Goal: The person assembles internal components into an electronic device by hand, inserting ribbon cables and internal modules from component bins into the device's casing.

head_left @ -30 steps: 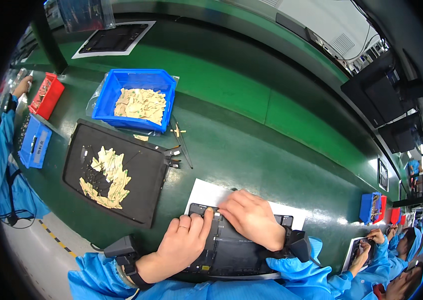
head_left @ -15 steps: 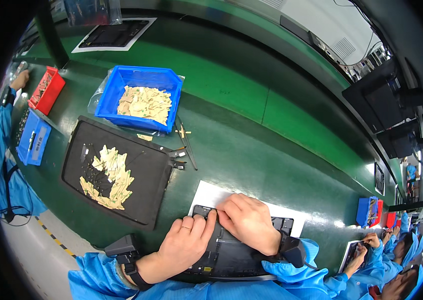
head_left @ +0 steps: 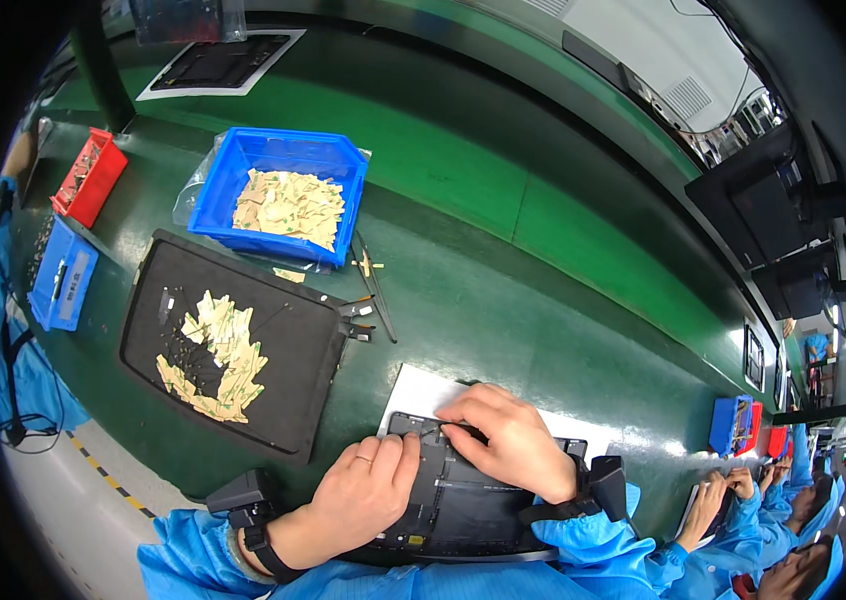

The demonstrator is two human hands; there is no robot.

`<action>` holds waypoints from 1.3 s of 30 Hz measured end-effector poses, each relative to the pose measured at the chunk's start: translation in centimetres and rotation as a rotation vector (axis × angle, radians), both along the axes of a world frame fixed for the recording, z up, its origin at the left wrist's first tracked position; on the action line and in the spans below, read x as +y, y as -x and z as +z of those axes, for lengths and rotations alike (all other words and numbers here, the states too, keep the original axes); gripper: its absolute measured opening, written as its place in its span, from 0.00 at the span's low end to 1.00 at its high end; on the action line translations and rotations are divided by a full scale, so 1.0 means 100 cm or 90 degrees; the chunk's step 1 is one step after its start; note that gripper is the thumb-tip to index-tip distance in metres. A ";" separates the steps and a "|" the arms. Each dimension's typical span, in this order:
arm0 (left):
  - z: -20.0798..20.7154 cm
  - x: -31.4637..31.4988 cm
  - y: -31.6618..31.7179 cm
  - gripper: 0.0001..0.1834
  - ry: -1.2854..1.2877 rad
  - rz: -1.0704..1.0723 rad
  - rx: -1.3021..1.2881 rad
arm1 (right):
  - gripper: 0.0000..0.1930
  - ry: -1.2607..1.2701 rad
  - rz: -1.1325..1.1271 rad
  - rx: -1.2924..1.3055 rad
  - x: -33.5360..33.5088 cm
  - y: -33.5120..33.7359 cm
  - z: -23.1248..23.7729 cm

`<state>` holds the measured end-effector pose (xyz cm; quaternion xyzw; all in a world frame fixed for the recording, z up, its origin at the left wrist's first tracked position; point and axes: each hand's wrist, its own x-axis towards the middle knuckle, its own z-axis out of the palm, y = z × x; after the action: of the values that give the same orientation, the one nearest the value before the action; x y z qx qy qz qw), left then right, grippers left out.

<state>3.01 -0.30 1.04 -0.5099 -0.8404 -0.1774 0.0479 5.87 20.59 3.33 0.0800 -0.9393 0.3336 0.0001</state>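
Observation:
A flat black device casing (head_left: pixel 478 515) with internal parts showing lies before me on a white sheet (head_left: pixel 411 390). My left hand (head_left: pixel 368 490) rests on the casing's left part, fingers stretched forward and fingertips near its upper left corner. My right hand (head_left: pixel 508 440) is bent over the upper edge, thumb and index finger drawn close together near that corner. Whatever they pinch is too small to make out. To the left, a black tray (head_left: pixel 283 370) bears a heap of cream paper strips (head_left: pixel 223 330) and thin black cable-like pieces (head_left: pixel 183 350).
Behind the tray stands a blue bin (head_left: pixel 218 205) of cream strips. Brushes or thin tools (head_left: pixel 378 290) lie beside it. Red (head_left: pixel 93 185) and blue (head_left: pixel 65 275) boxes stand far left near a co-worker's sleeve (head_left: pixel 43 370). Co-workers' hands (head_left: pixel 718 495) work at right.
My right hand's thumb and index have shifted slightly away from my left fingertips, which have drawn back a little to the left. The view has moved slightly.

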 end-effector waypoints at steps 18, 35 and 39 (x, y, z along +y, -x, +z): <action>-0.001 0.001 0.001 0.15 -0.044 0.031 -0.023 | 0.06 0.074 0.011 -0.087 0.008 0.002 0.003; 0.005 0.012 0.009 0.08 -0.039 -0.143 0.101 | 0.08 -0.146 0.031 -0.101 0.001 0.015 0.015; 0.007 0.013 0.013 0.08 -0.025 -0.165 0.110 | 0.08 -0.157 0.033 -0.069 0.001 0.013 0.010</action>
<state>1.67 1.02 1.76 -0.6263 -0.7567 -0.1540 0.1069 4.62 20.66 4.34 0.0853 -0.9695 0.2192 -0.0688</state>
